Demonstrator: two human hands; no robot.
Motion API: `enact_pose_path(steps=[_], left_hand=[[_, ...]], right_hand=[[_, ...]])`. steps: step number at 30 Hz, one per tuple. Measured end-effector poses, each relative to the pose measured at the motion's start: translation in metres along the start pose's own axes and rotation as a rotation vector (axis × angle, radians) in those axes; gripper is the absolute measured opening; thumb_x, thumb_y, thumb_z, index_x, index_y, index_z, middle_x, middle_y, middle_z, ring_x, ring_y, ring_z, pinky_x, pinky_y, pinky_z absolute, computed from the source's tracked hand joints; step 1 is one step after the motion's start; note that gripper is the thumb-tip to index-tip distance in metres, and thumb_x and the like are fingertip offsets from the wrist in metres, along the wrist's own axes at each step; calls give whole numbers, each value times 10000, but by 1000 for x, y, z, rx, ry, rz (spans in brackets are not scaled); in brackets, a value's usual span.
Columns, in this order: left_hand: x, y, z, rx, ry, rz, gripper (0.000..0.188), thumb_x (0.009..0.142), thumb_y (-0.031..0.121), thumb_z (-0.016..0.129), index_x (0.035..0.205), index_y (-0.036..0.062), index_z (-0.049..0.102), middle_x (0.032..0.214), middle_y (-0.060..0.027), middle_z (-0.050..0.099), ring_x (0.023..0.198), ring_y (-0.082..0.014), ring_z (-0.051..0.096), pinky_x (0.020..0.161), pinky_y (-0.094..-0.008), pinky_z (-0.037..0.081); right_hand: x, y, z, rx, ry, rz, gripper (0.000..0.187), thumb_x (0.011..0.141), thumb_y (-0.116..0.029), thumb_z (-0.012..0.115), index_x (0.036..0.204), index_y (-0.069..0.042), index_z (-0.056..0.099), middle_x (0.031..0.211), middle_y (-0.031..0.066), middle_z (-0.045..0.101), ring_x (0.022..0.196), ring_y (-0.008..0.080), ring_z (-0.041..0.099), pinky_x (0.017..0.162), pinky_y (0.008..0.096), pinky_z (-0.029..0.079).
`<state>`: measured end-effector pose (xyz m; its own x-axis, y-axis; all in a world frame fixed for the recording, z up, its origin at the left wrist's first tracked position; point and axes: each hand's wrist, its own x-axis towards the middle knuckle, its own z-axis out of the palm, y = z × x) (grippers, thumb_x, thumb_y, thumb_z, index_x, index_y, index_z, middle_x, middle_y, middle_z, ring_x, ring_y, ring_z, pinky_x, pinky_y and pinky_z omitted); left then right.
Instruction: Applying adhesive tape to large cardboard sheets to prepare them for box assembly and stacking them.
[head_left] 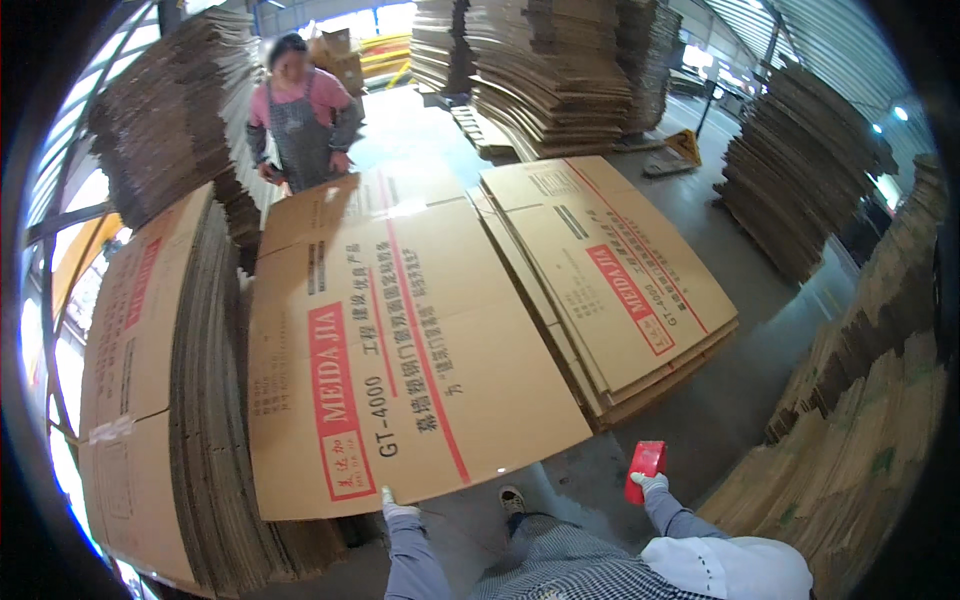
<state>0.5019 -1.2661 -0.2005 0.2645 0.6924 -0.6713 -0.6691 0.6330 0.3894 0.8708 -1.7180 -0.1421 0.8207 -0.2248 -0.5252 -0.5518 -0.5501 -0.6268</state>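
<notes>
A large flat cardboard sheet (480,360) with red and black print lies in front of me, its near edge at my side. My left hand (400,507), in a pale glove, grips that edge with the thumb on top; the other fingers are hidden. Out to the right, my right hand (652,484), also gloved, is closed around a red block-shaped tool (645,458), whose exact kind I cannot make out. Beyond the sheet's far left corner stands a person (305,125) in a pink top and dark checked apron, hands near that corner.
More printed cardboard sheets (610,270) are stacked close on the right. A tall stack of flattened cardboard (140,380) borders the left. Further piles (550,75) stand behind, and others (810,165) at the right. A yellow-and-black wedge-shaped object (685,147) rests on the grey floor (690,230).
</notes>
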Motion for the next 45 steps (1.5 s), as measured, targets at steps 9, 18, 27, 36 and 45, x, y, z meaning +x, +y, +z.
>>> enact_pose_path(steps=[9, 18, 27, 36, 45], left_hand=[[-34, 12, 71, 231, 37, 158, 504, 821, 320, 644, 1215, 48, 486, 1153, -88, 554, 1011, -222, 548, 876, -380, 462], [-180, 86, 250, 613, 124, 1009, 469, 779, 197, 691, 1117, -93, 544, 1052, -130, 595, 903, -219, 579, 798, -346, 499], [-416, 130, 348, 1460, 196, 2045, 388, 752, 236, 722, 970, -71, 625, 650, -70, 618, 514, -155, 512, 506, -265, 457], [-262, -19, 325, 1885, -558, 1634, 629, 767, 130, 563, 1292, -114, 316, 1335, -256, 362, 1218, -414, 370, 1033, -477, 290], [-52, -103, 164, 2678, -632, 954, 551, 807, 238, 553, 1269, -38, 433, 1437, -240, 191, 1321, -412, 187, 1082, -528, 110]], right_hand=[[25, 0, -24, -256, 32, -34, 754, 526, -370, 843, 1078, 48, 544, 1034, 193, 613, 915, 298, 610, 801, 357, 475], [-1, 64, -1, -244, -173, -64, 807, 517, -422, 826, 1107, 47, 539, 1080, 208, 591, 960, 308, 595, 815, 364, 472], [-53, 172, -24, -1, -128, 225, 656, 592, -240, 822, 1109, 27, 520, 1003, 181, 614, 851, 317, 614, 751, 418, 496], [-49, 155, -19, 143, -182, 164, 618, 576, -179, 824, 1093, 2, 538, 995, 133, 617, 847, 289, 609, 751, 408, 497], [-12, 50, -19, 39, -226, 113, 567, 600, -143, 816, 1093, -19, 563, 976, 84, 622, 834, 244, 600, 782, 381, 482]])
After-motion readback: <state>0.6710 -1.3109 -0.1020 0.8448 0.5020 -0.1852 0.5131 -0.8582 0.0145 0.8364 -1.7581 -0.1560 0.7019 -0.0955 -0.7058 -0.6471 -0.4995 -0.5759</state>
